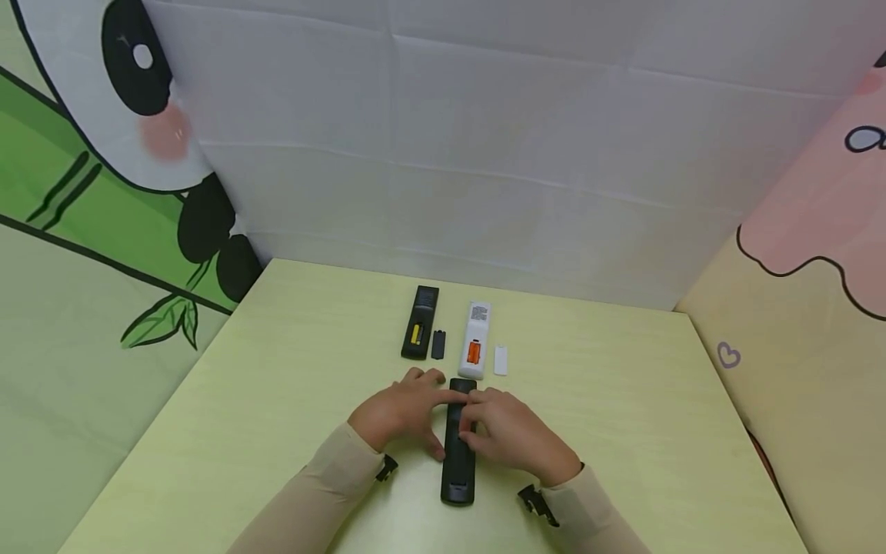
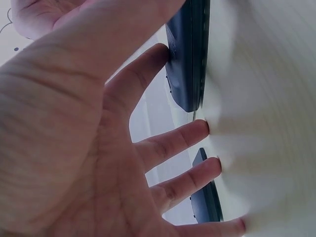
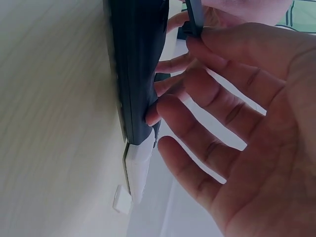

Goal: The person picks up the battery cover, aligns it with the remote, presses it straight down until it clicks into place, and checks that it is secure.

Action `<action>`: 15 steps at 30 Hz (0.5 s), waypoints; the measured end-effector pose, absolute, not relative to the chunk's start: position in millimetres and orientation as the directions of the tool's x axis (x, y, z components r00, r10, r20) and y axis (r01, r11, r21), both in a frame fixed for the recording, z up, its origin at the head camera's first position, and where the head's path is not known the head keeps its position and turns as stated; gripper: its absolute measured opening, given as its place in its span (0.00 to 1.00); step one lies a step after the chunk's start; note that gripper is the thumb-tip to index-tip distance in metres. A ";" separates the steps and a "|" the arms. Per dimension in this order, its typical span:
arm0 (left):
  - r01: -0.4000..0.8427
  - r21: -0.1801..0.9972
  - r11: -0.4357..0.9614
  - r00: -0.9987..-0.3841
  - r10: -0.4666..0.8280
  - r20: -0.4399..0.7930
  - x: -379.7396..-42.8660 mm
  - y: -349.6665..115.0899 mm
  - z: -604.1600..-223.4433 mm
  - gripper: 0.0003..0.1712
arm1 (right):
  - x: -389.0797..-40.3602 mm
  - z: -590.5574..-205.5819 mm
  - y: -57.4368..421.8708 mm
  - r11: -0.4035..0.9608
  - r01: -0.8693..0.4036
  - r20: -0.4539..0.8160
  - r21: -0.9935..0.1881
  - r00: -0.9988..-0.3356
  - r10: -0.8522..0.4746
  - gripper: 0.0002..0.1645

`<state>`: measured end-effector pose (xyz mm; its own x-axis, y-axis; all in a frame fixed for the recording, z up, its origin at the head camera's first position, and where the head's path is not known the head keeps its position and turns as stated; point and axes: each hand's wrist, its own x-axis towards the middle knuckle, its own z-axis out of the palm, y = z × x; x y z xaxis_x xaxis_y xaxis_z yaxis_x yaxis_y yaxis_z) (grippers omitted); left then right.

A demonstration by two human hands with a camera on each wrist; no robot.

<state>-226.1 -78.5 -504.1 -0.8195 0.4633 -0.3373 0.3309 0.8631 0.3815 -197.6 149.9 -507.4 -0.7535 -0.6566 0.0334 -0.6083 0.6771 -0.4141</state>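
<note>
A long black remote control [image 1: 457,468] lies on the table between the two hands. My left hand [image 1: 401,412] is spread beside it; in the left wrist view its index fingertip touches the remote, while other fingers rest straight on the table. My right hand [image 1: 515,435] is over the remote's right side. Its thumb and index finger pinch a thin black battery cover [image 3: 195,16], seen in the right wrist view, raised off the remote. The cover is mostly hidden by the fingers in the head view.
Behind lie a smaller black remote [image 1: 424,304] with a yellow battery [image 1: 416,333] and its black cover [image 1: 438,345] alongside. Next to these is a white remote [image 1: 476,327] with orange in its compartment [image 1: 474,352], and a white cover [image 1: 501,360]. Cloth walls [image 1: 471,154] border the table.
</note>
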 end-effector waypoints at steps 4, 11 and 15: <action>0.324 0.391 0.861 -0.823 0.460 -0.332 -225.8 -79.2 -503.8 0.57 | -198.0 -506.4 151.7 0.675 -0.604 0.021 -0.424 -0.752 -0.659 0.04; 0.326 0.405 0.854 -0.825 0.466 -0.320 -225.7 -80.9 -505.0 0.57 | -198.5 -504.3 152.9 0.672 -0.590 0.028 -0.446 -0.760 -0.649 0.05; 0.324 0.403 0.856 -0.826 0.464 -0.320 -225.5 -81.3 -505.7 0.57 | -198.2 -506.8 152.2 0.662 -0.597 0.029 -0.452 -0.752 -0.658 0.06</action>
<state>-225.5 -81.3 -505.7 -0.8261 0.4637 -0.3201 0.3239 0.8557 0.4035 -198.2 152.2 -506.8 -0.7522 -0.6583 0.0292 -0.5972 0.6623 -0.4524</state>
